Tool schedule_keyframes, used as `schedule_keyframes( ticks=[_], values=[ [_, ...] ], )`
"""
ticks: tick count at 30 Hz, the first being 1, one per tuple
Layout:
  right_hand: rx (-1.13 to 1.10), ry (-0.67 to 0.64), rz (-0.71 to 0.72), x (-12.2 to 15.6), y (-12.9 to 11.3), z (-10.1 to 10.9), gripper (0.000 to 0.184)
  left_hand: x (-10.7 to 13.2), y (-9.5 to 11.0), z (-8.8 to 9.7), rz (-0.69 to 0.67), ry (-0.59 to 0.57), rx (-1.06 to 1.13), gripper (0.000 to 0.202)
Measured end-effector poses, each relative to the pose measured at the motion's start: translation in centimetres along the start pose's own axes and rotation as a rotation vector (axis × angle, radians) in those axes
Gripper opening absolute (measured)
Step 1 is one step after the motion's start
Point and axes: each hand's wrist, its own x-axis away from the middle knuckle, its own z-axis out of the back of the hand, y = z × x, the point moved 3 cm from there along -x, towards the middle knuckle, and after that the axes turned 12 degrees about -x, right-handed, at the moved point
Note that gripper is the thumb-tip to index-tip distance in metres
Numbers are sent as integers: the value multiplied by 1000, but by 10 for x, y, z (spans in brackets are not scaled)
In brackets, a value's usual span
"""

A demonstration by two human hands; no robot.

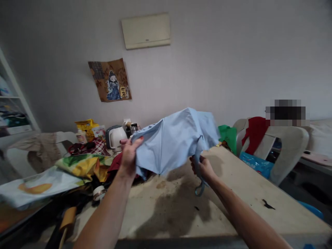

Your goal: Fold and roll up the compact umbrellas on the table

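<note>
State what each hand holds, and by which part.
Both hold a light blue umbrella above the table. The left hand grips the canopy's edge; the right hand grips underneath, apparently at the handle, with a strap loop dangling below.

Dim, soft indoor light; edges stretched and blurred, faint shadows below.

One view only, from the camera on the person's head, at the near edge of the table [233,197]. It faces forward and a little down, across the surface to its far edge and the wall [220,62] behind. It sits close: both forearms run up from the bottom, with left hand [129,155] and right hand [203,167] gripping the blue umbrella [176,138] mid-frame.
</note>
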Motion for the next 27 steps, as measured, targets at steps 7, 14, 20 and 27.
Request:
schedule_keyframes(
  ticks=[7, 14, 20, 27],
  values=[
    [-728, -273, -110, 4, -8, -2, 49, -16, 46, 54, -196, -4, 350, 15],
    [-655, -608, -309, 18, 9, -21, 52, -12, -90, 17, 278, -53, -58, 74],
    [99, -211, -107, 15, 7, -24, 27, -4, -73, -15, 246, -67, -28, 51],
    [-336, -105, -65, 0, -18, -13, 40, -37, 1, 100, 63, 247, 233, 11]
  ],
)
